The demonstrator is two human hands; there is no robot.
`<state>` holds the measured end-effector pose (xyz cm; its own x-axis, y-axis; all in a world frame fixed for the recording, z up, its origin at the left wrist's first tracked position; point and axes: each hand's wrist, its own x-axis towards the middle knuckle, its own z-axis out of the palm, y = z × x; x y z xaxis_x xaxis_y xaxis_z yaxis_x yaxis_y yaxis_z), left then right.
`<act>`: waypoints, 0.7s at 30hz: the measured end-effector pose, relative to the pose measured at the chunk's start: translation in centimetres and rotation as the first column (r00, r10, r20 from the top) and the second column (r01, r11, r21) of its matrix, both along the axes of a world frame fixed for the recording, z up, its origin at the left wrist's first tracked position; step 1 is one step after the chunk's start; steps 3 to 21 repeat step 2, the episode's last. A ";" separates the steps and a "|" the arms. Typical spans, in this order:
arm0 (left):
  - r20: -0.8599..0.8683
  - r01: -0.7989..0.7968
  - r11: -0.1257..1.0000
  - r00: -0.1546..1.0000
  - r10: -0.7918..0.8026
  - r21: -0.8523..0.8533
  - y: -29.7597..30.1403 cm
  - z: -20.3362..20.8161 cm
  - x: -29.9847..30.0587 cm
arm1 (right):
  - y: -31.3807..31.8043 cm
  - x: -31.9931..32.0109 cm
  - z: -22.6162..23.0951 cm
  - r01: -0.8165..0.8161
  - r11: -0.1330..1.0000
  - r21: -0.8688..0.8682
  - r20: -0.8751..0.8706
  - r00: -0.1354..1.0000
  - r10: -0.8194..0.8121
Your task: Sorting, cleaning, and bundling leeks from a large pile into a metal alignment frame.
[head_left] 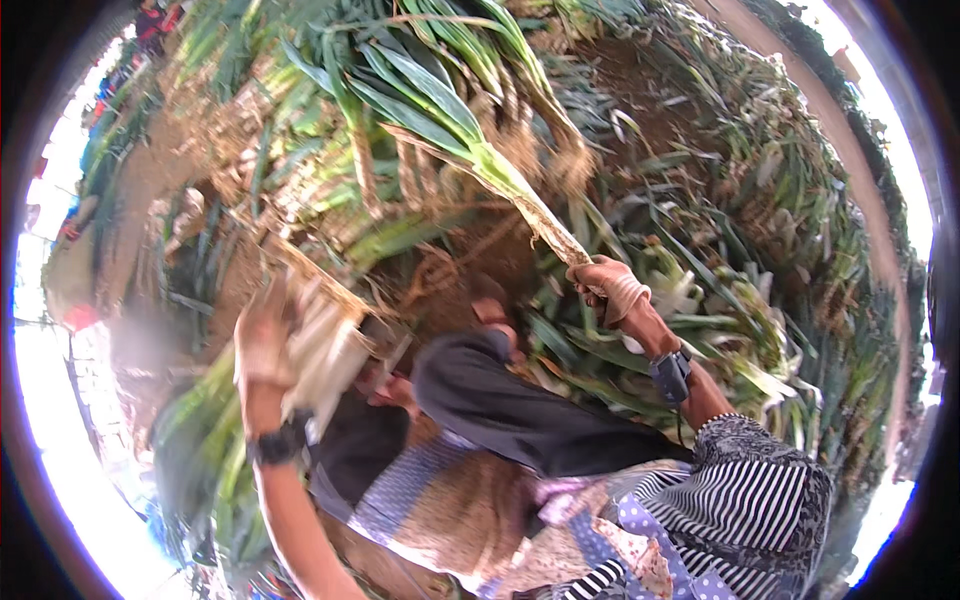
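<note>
My right hand, with a pale wrap around the palm, is closed around the root end of a leek. The leek slants up and to the left, its green leaves spread over other leeks. On the left, my left hand is beside a bundle of white-stemmed leeks and appears to touch it. Motion smears its fingers, so their grip cannot be made out. A narrow wooden board runs along the white ends of that bundle, whose blurred green leaves point down and left.
A heap of unpeeled leeks with rooty ends lies ahead. Stripped leaves cover the ground to the right. My legs in dark trousers are bent below, with a bare foot on the soil. A brown path curves along the far right.
</note>
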<state>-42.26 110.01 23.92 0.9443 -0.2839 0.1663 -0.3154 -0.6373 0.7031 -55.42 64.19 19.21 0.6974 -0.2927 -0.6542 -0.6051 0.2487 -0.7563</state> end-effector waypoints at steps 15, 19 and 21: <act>0.458 0.056 0.759 0.767 -0.448 0.649 -5.5 0.2 -2.4 | -1.8 -3.0 1.3 -0.009 0.984 -0.178 -0.147 0.989 -0.018; 0.458 0.056 0.759 0.767 -0.448 0.649 -5.5 0.2 -2.4 | -1.8 -3.0 1.3 -0.009 0.984 -0.178 -0.147 0.989 -0.018; 0.458 0.056 0.759 0.767 -0.448 0.649 -5.5 0.2 -2.4 | -1.8 -3.0 1.3 -0.009 0.984 -0.178 -0.147 0.989 -0.018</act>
